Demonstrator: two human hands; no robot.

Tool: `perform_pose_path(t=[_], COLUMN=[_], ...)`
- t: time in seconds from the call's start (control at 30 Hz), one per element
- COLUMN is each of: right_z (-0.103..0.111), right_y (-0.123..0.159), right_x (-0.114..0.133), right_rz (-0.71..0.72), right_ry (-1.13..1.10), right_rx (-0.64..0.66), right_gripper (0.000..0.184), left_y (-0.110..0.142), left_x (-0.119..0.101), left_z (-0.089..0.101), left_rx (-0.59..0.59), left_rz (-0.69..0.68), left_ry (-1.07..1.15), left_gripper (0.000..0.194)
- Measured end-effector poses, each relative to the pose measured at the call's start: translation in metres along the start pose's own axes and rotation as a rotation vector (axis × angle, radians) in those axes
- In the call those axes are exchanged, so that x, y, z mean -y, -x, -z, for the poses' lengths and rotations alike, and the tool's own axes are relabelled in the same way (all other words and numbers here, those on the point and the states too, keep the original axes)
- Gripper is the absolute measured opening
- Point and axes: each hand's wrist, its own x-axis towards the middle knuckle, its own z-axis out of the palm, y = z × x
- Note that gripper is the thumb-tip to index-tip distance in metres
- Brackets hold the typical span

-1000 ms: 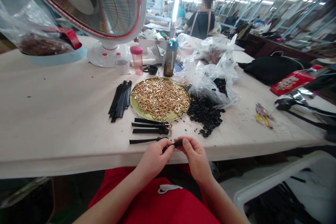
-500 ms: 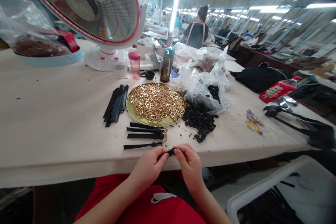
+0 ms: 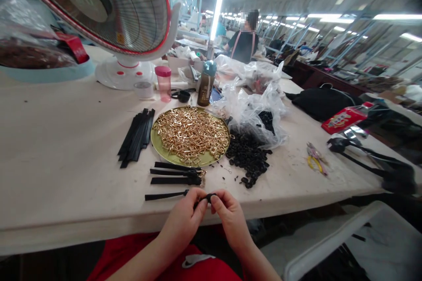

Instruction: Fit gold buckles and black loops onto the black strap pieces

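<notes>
My left hand point(image 3: 184, 219) and my right hand point(image 3: 227, 215) meet at the near table edge, both pinched on a small black strap piece point(image 3: 205, 197) held between the fingertips. Just beyond them lie a few finished black straps point(image 3: 174, 174) with gold buckles, and one more strap point(image 3: 165, 195) by my left hand. A round gold tray point(image 3: 189, 159) heaped with gold buckles sits behind these. Right of it is a pile of small black loops point(image 3: 249, 156). A bundle of plain black strips point(image 3: 135, 136) lies left of the tray.
A large fan point(image 3: 108, 4) stands at the back left, with a pink cup point(image 3: 163, 78) and a bottle point(image 3: 205, 83) near it. Clear plastic bags point(image 3: 257, 101), pliers point(image 3: 314, 158), a black bag point(image 3: 325, 101) and a red packet point(image 3: 346, 118) lie to the right. A person point(image 3: 244, 39) works far behind.
The view has shifted, so the table items sit lower and further left. My hands stay together on the black piece, fingers working it slightly.
</notes>
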Motion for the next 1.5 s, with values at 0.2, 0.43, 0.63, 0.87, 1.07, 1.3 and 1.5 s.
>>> perform_pose_path(t=[0.2, 0.43, 0.63, 0.87, 1.07, 1.3, 1.5], right_z=[-0.003, -0.010, -0.010, -0.007, -0.007, -0.009, -0.007], right_y=[-0.007, -0.002, 0.006, 0.024, 0.045, 0.052, 0.054], right_x=[-0.006, -0.008, -0.010, -0.019, -0.016, -0.027, -0.022], right_rz=[-0.097, -0.104, -0.333, -0.410, -0.412, -0.072, -0.139], right_ry=[-0.072, -0.232, -0.393, -0.410, -0.430, 0.024, 0.036], right_rx=[0.050, 0.117, 0.313, 0.361, 0.346, 0.014, 0.214], right_gripper=[0.031, 0.040, 0.030, 0.033, 0.033, 0.033, 0.036], left_y=[0.002, 0.001, 0.010, 0.027, 0.046, 0.060, 0.060], left_x=[0.002, 0.010, 0.011, 0.007, -0.001, 0.004, 0.011], left_z=[0.013, 0.023, 0.021, 0.019, 0.018, 0.016, 0.013], left_rx=[0.087, 0.143, 0.099, 0.166, 0.199, 0.285, 0.355], left_rz=[-0.024, 0.067, 0.119, 0.090, 0.059, 0.191, 0.309], left_ry=[0.074, 0.237, 0.163, -0.012, -0.205, 0.140, 0.423], left_gripper=[0.032, 0.029, 0.021, 0.022, 0.016, 0.017, 0.016])
